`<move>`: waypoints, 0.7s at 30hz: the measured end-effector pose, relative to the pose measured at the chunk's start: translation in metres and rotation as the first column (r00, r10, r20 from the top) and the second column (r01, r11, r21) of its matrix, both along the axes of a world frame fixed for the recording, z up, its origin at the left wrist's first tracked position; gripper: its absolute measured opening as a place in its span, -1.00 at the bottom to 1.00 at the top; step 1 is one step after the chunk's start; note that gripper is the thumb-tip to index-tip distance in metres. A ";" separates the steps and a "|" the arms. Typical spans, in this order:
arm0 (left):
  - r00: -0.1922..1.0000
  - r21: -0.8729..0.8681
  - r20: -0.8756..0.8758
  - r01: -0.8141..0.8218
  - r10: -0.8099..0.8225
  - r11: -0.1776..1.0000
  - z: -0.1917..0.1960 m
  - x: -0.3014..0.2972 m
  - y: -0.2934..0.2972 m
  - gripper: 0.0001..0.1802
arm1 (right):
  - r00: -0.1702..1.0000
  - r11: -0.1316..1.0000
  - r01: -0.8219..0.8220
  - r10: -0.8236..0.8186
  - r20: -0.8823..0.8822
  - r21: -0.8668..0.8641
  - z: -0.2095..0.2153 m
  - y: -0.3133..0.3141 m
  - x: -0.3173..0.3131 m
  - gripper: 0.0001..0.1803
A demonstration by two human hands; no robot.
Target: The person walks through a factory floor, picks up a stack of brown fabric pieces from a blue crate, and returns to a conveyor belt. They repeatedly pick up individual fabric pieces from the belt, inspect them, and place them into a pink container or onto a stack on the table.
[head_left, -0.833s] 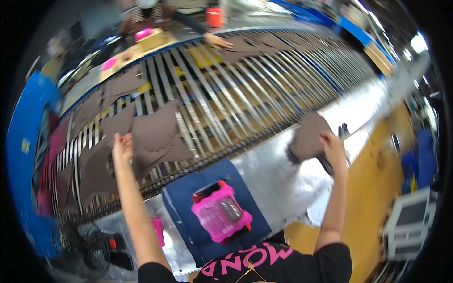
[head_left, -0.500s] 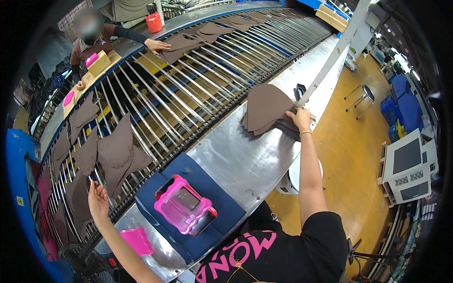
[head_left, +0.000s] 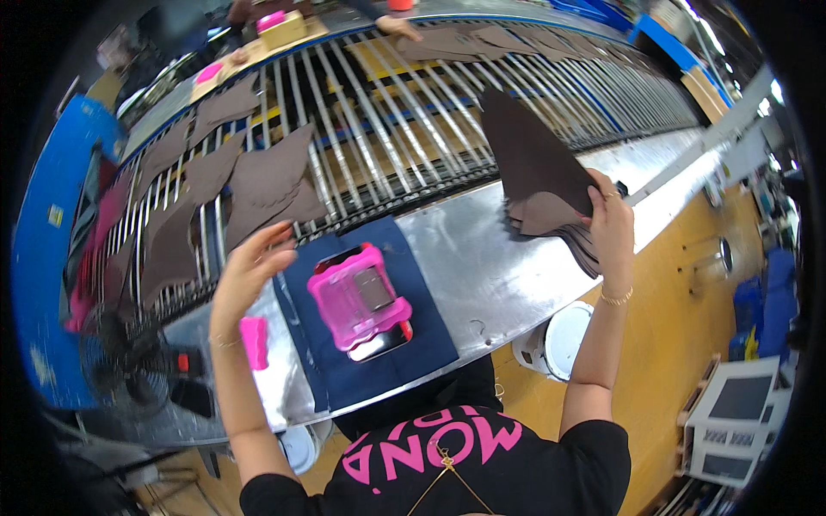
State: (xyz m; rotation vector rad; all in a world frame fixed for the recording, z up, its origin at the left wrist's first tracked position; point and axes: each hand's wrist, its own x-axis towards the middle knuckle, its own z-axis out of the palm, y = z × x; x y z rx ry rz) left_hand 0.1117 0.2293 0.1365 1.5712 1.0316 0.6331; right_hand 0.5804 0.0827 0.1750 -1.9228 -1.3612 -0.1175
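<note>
My right hand [head_left: 609, 219] grips the edge of a dark brown cut piece of sheet material [head_left: 529, 146], its broad end raised. Under it lies a fanned stack of similar brown pieces [head_left: 551, 215] on the metal table. My left hand [head_left: 254, 267] is in the air by the left edge of a navy cloth [head_left: 422, 318], fingers bent and apart, with nothing visible in them. On this cloth sits a pink scallop-edged plastic holder [head_left: 331, 301] over a glossy red-edged object [head_left: 383, 342]. A pink pad [head_left: 255, 342] lies beside the cloth, partly behind my left forearm.
Beyond the metal table [head_left: 465, 249] runs a roller conveyor [head_left: 370, 129] carrying brown pieces [head_left: 267, 176]. Across it, another person's hand [head_left: 400, 27] touches pieces there. A black fan [head_left: 129, 361] stands at left, a white bucket [head_left: 568, 340] below the table, a metal post [head_left: 688, 159] at right.
My right hand has raised one brown piece off the stack. My left hand has moved from above the conveyor pieces toward the navy cloth. The whole view has turned.
</note>
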 end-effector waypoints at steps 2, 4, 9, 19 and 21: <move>0.974 0.271 -0.219 0.112 -0.052 0.956 0.018 0.031 -0.018 -0.01 | 0.919 0.968 -0.182 0.230 -0.322 0.172 0.014 0.005 -0.033 -0.72; 0.983 0.521 -0.163 0.013 0.084 0.854 0.022 0.046 -0.024 0.01 | 0.766 0.904 -0.294 0.416 -0.490 0.309 0.009 0.022 -0.070 -0.70; 0.921 0.173 0.302 -0.306 0.245 0.936 0.053 0.012 -0.043 -0.83 | 0.594 0.758 -0.455 0.649 -0.475 0.467 -0.012 0.048 -0.150 -0.75; 0.835 0.486 -0.023 -0.471 0.550 0.736 0.083 -0.068 -0.117 -0.89 | 0.501 0.543 -0.833 0.823 -0.267 0.111 -0.051 0.063 -0.198 -0.82; 0.848 0.534 -0.120 -0.384 0.517 0.753 0.080 -0.067 -0.120 -0.89 | 0.545 0.587 -0.807 0.785 -0.294 0.072 -0.054 0.061 -0.192 -0.85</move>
